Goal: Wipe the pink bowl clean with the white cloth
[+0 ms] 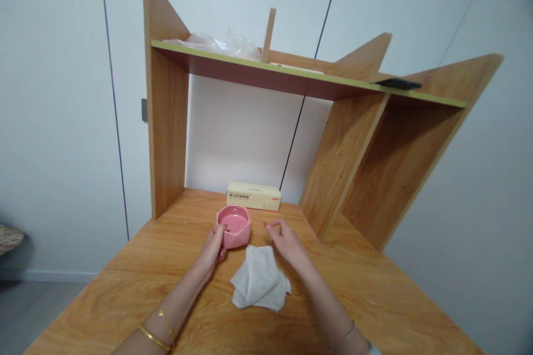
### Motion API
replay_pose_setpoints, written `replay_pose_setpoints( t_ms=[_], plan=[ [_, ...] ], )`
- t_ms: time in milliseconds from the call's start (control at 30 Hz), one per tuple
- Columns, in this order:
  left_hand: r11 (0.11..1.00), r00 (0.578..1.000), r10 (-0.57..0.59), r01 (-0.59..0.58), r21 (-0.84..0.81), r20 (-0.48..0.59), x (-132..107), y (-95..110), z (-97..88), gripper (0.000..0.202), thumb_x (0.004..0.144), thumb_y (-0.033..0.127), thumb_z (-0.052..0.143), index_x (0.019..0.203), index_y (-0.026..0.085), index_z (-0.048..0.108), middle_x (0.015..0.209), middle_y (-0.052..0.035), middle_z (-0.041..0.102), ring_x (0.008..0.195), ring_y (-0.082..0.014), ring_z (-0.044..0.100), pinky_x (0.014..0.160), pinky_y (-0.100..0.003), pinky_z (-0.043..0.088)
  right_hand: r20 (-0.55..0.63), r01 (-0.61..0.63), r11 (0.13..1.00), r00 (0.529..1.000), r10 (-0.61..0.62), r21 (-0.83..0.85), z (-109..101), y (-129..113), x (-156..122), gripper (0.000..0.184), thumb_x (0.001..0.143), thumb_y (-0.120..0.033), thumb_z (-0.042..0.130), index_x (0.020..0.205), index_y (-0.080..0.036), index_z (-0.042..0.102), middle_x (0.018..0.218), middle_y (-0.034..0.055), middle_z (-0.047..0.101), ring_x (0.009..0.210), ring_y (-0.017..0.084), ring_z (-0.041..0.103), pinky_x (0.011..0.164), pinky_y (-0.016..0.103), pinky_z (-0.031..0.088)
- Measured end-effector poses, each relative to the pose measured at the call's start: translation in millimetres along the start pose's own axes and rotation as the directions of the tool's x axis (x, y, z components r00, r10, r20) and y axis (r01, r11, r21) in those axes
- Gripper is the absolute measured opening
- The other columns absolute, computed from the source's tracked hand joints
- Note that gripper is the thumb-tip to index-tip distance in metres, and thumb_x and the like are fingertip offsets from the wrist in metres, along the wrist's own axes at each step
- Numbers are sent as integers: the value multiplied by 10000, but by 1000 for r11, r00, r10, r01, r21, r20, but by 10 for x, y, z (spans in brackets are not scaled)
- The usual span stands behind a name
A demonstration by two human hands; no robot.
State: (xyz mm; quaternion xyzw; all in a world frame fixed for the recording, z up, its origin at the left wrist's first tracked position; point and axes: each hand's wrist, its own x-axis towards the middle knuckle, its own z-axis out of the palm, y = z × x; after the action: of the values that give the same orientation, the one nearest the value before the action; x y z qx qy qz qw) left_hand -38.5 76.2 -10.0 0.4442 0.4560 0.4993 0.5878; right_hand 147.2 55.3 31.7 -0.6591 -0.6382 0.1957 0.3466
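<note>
My left hand (214, 248) is closed on a pink bowl (238, 237) with a faceted outside and an uneven, notched rim. The thumb hooks over the rim, while the other fingers lie against the outer wall, partly hidden. To the right of the bowl, apart from it, my right hand (288, 243) has its fingers curled in, with nothing visible in them. A grey-white cloth (260, 280) lies loosely folded on the wooden desk (166, 272), between my forearms and just in front of the bowl.
Behind the bowl, a long cream box (253, 196) with printed writing stands under the shelf. A wooden hutch (169, 127) rises at the back of the desk. On its upper shelf lie clear plastic bags (220, 44) and a dark flat object (398, 84).
</note>
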Motion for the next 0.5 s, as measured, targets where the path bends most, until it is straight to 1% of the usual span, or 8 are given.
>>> replay_pose_setpoints(
  t_ms=[67,133,233,300,367,400,433,500],
  plan=[
    [1000,1000,19,-19,7,-4,-23,4,13,355,683,549,413,606,204,389,305,105,313,251,-43,243,309,-162,133,-43,-1,998,999,3,55,71,-92,103,415,796,-429,427,1055,-112,501,712,32,582,661,152,541,599,247,377],
    [999,999,42,-42,15,-4,-52,10,36,353,676,540,447,601,198,405,323,99,332,252,-39,240,310,-168,119,-25,-1,993,1000,4,121,176,-165,180,458,766,-414,477,1111,-112,477,745,35,599,640,145,556,588,244,401],
    [997,998,71,-71,26,3,-92,27,81,370,670,553,479,650,185,450,352,99,354,257,-33,228,311,-174,107,25,-8,977,1000,3,215,328,-231,243,382,707,-329,542,1043,-148,543,757,19,629,618,136,579,547,221,423],
    [995,996,88,-89,35,19,-109,41,110,405,676,580,477,708,176,482,354,105,344,260,-34,227,312,-175,113,14,-19,965,1000,16,261,370,-239,276,309,692,-241,519,985,-162,577,799,15,643,677,132,593,566,202,433],
    [994,994,101,-103,45,44,-116,52,130,466,679,616,464,791,167,516,359,103,358,262,-39,239,314,-178,121,-31,-39,957,998,50,286,339,-212,315,309,693,-185,467,981,-164,579,854,18,644,732,121,595,592,182,435],
    [993,993,104,-107,50,56,-115,54,135,503,679,629,460,854,163,528,383,93,400,265,-39,247,316,-180,125,-55,-57,955,996,76,291,296,-183,336,318,700,-179,443,990,-164,574,858,20,643,728,116,594,586,175,434],
    [992,992,108,-112,58,64,-111,52,137,544,679,639,454,931,163,527,435,76,469,269,-37,254,318,-183,130,-73,-81,953,992,107,291,237,-143,355,324,714,-190,420,1002,-160,567,830,21,643,687,113,593,556,173,431],
    [989,991,118,-123,85,67,-92,38,134,604,688,642,438,1065,174,493,628,24,601,281,-25,254,322,-188,140,-91,-148,950,980,179,277,86,-30,383,343,753,-244,367,1022,-142,554,686,17,628,518,111,560,444,183,400]
  ],
)
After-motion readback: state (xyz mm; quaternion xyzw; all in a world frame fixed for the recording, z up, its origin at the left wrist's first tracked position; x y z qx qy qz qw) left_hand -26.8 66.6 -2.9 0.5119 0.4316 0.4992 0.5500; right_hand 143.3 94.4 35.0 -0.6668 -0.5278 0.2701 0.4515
